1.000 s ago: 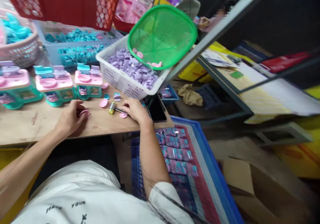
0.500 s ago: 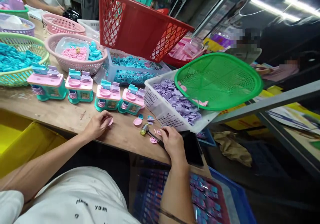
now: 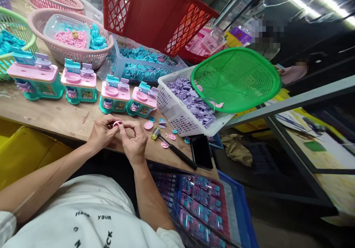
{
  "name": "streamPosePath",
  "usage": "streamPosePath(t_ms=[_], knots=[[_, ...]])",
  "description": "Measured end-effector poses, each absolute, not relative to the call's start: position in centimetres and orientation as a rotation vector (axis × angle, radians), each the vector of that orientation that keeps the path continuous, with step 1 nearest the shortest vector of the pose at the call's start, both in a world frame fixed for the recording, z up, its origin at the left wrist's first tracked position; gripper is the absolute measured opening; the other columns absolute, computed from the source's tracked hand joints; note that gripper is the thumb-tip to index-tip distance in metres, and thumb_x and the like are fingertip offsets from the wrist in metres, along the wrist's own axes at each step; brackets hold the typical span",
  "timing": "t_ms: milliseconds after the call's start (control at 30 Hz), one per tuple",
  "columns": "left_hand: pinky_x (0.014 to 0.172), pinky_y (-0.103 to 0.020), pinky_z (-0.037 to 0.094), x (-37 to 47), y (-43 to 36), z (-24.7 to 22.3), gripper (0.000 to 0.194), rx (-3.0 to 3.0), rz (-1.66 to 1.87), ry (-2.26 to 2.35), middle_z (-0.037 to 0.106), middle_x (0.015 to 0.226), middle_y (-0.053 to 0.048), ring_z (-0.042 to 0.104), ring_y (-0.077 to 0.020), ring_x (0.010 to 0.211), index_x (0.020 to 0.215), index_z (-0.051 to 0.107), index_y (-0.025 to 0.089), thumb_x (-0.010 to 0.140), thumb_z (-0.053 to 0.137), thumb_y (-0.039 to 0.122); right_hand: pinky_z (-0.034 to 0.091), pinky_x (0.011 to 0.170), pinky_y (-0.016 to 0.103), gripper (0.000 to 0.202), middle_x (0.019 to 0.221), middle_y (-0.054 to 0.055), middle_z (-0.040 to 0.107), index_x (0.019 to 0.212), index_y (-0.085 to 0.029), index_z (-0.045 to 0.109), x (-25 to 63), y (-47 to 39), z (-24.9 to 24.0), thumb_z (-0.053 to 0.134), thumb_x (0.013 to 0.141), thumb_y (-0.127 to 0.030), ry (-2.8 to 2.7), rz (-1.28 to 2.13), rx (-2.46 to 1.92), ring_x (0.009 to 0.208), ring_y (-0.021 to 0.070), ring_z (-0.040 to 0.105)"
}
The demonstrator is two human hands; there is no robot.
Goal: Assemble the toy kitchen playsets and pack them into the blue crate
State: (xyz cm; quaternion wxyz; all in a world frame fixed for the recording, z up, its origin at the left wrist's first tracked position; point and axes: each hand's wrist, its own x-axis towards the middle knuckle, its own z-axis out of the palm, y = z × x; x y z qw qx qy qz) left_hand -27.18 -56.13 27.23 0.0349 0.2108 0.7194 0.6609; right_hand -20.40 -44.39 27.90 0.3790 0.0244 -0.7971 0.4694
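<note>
The small pink piece (image 3: pixel 117 123) is just above the bench (image 3: pixel 66 121), pinched in your nearly closed left hand (image 3: pixel 100 134). Your right hand (image 3: pixel 134 144) has just joined it, fingers curled in; its grip is unclear. So both hands now meet at 1 piece, leaving the mallet (image 3: pixel 177 152) lying free, near 4 toy kitchens (image 3: pixel 115 97).

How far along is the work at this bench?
Three toy kitchens carry pink basins and look done; the leftmost one has none, so probably isn't. The left hand and right hand hold a small pink piece. Loose pink discs beside the hammer seem left.
</note>
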Motion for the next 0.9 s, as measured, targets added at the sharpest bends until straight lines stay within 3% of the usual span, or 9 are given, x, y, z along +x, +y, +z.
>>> streamPosePath(t_ms=[333,567,800,900], knots=[[0.059,-0.023,0.047,-27.4,-56.5,26.4,0.022,0.982,1.996,2.568,0.066,0.076,-0.004,0.060,-0.0131,0.066,0.088,0.079,0.016,0.086,0.058,0.020,0.063,0.097,0.043,0.013,0.089,0.004,0.077,0.089,-0.026,0.059,-20.8,-45.3,26.9,0.061,0.100,-0.033,-2.036,1.095,0.043,0.096,0.0211,0.078],[0.066,-0.024,0.052,-27.9,-56.9,25.5,0.024,1.198,1.818,2.848,0.070,0.090,-0.009,0.065,-0.0151,0.074,0.102,0.076,0.016,0.096,0.053,0.021,0.049,0.117,0.055,0.017,0.090,0.006,0.077,0.084,-0.027,0.056,-21.6,-47.5,26.1,0.056,0.101,-0.030,-2.084,1.027,-0.110,0.098,0.0228,0.077],[0.070,-0.026,0.054,-28.5,-58.9,25.0,0.025,1.069,1.747,2.994,0.070,0.090,-0.007,0.066,-0.0175,0.077,0.104,0.075,0.017,0.089,0.055,0.018,0.058,0.101,0.043,0.019,0.102,0.010,0.076,0.102,-0.023,0.067,-22.2,-47.3,26.0,0.063,0.099,-0.041,-2.103,1.167,-0.024,0.109,0.0241,0.072],[0.067,-0.025,0.052,-28.5,-59.4,24.9,0.028,1.074,1.822,3.002,0.070,0.091,-0.008,0.065,-0.0166,0.075,0.105,0.075,0.016,0.088,0.054,0.015,0.057,0.099,0.043,0.018,0.098,0.009,0.076,0.097,-0.023,0.070,-22.2,-47.5,26.0,0.060,0.102,-0.038,-2.104,1.094,0.086,0.104,0.0239,0.071]])
